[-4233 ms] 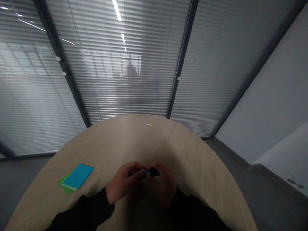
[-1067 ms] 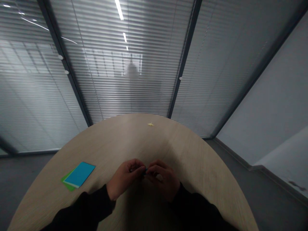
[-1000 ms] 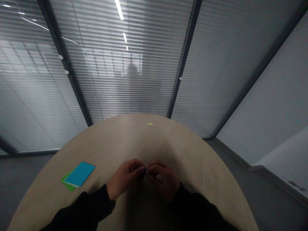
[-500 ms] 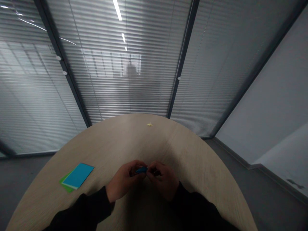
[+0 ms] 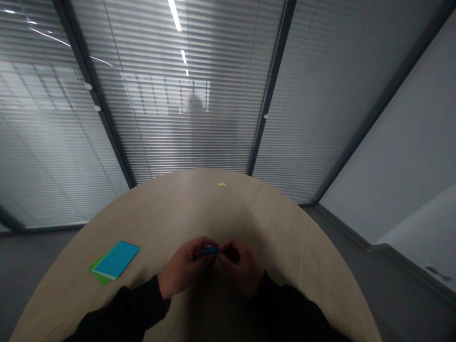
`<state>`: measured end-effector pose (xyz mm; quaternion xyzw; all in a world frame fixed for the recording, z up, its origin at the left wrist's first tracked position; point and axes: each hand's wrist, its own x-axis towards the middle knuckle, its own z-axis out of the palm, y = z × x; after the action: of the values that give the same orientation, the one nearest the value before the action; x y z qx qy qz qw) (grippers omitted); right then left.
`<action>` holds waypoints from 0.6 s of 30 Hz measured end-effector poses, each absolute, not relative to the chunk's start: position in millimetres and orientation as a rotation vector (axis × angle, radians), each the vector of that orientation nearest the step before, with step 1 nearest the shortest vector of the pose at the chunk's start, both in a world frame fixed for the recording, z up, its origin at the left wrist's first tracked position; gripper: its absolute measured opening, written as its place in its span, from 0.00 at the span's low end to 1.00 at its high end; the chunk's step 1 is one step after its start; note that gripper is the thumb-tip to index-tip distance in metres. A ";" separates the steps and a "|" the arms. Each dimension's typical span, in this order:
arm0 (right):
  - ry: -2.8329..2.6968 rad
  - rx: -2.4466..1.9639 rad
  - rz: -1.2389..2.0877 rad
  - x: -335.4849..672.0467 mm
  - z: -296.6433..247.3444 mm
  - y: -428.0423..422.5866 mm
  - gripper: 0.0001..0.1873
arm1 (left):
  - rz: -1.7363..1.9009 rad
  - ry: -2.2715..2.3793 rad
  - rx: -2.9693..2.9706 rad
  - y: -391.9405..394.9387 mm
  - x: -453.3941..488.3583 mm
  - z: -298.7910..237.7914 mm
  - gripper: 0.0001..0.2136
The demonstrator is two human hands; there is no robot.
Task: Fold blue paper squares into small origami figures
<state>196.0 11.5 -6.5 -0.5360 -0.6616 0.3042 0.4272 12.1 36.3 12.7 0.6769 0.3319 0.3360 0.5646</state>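
Wooden table [image 5: 228, 213], glass walls [image 5: 185, 133], left hand [image 5: 183, 266], right hand [image 5: 240, 268], grips closed on blue paper [image 5: 210, 250] (partly hidden)

A rounded, pale wood-grain surface [image 5: 285, 223] is seen from its near edge. At the near left, a flat, bright blue rectangular card [image 5: 116, 259] is laid over a green paper sheet [image 5: 98, 276]. A tiny yellow paper figure [image 5: 222, 185] is placed near the far edge.
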 end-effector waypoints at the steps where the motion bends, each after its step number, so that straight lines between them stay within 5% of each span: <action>1: -1.646 -1.343 0.773 196.3 -6.9 12.1 0.04 | 0.784 0.787 1.595 36.2 12.1 13.1 0.12; 18: -1.513 -1.265 1.012 203.9 -13.1 16.4 0.08 | 0.794 0.846 1.545 34.9 13.9 14.6 0.12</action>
<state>203.9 16.4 -13.1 -0.5106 -0.6108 0.4085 0.4464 13.9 34.9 14.6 0.6577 0.3604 0.3379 0.5686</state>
